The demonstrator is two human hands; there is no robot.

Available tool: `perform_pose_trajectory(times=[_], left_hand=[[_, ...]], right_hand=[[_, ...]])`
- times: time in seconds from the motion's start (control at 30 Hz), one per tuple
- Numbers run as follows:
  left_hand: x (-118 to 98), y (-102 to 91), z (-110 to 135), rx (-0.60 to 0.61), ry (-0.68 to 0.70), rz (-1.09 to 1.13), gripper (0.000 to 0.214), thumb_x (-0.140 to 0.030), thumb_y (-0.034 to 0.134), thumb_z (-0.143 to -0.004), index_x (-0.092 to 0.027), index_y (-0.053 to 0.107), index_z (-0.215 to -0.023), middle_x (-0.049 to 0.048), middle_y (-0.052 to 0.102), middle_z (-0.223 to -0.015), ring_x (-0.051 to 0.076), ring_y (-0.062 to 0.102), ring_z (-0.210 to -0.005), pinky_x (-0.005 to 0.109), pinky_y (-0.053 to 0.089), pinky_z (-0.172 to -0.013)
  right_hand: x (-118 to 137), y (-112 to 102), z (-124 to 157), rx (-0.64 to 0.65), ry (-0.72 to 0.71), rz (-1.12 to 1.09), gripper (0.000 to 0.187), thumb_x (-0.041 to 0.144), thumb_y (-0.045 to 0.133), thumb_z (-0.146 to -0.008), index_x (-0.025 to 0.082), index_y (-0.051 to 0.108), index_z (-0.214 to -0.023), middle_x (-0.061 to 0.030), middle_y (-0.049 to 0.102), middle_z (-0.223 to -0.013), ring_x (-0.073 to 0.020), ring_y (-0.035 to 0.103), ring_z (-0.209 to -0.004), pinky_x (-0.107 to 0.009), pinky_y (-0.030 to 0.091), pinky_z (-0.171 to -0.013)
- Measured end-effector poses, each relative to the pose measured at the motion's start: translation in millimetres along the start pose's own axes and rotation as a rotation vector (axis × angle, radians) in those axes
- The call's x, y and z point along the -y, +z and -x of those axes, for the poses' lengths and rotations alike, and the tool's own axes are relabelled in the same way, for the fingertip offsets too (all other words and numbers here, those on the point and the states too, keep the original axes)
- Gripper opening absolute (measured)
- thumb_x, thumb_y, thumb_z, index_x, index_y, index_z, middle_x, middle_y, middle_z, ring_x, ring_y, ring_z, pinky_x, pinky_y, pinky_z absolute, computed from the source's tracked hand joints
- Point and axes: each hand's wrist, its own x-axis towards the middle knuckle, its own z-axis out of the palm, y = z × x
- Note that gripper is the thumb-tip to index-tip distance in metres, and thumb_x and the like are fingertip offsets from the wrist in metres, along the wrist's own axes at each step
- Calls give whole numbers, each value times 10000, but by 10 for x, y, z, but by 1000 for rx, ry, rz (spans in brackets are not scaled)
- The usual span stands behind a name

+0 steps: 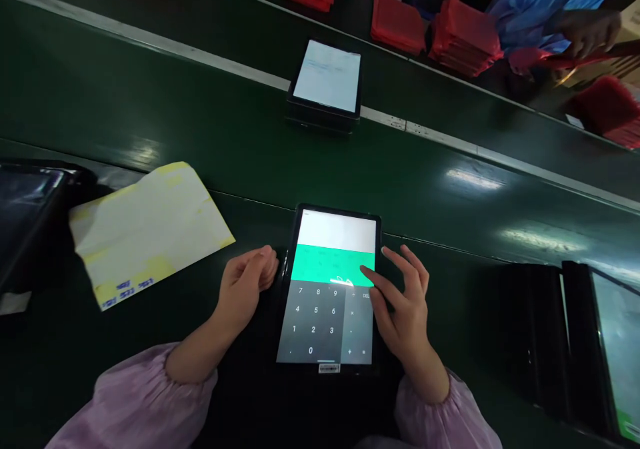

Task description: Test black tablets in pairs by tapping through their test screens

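Note:
A tablet (310, 322) lies before me with a calculator keypad lit on its screen, below a green band and a white strip. My right hand (407, 302) is at the tablet's right edge, its fingers apart and nothing held. Its index fingertip is over the green band; whether it presses the glass I cannot tell. To the left of the tablet, my left hand (247, 282) is closed in a loose fist, with nothing showing in it. A small barcode label (329, 368) sits on the tablet's lower edge.
A yellow-edged white sheet (155, 236) lies left, next to a dark device (25, 202). More tablets (613, 342) stand at right. Across the bench (200, 129) rests a stack topped by a lit tablet (327, 76). Beyond are red stacks (465, 32) and a co-worker's hand (590, 30).

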Motion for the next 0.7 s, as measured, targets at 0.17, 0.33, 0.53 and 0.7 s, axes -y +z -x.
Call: perform_pose_trajectory(times=[0.17,0.33,0.53,0.7], left_hand=[[3,-17,24,13,31,-60,580,-493,754,-818,-275,371,-440,-29,282,-473,127,257,-434,295,198,-408],[39,-50,23,37,37,-78,548,-480,709,-857,-288,386,-459,-24,295,-480,148,255,-440,317,223,-399],[167,-92,14,-119,160,-93,151,-398,754,-853,-284,733,-950,52,741,-1034,255,705,-1012,370,587,-865],[256,-139,51,168,62,-61,637,-388,812,-830,-290,582,-1416,110,595,-1584,371,451,-1568,573,457,-1227]], right_hand=[[36,16,1,40,16,47,311,200,553,-1077,293,805,-1233,-86,591,-1548,-407,337,-1611,-648,539,-1147],[78,-7,-1,0,65,46,308,190,562,-1069,291,825,-1194,-81,622,-1506,-417,371,-1589,-688,500,-1176],[114,36,-4,7,85,42,313,197,534,-1089,268,829,-1166,-84,634,-1514,-411,373,-1595,-671,535,-1152],[182,-23,-25,-19,53,-18,293,160,550,-1073,241,829,-1107,-95,668,-1451,-380,407,-1581,-608,545,-1153]])
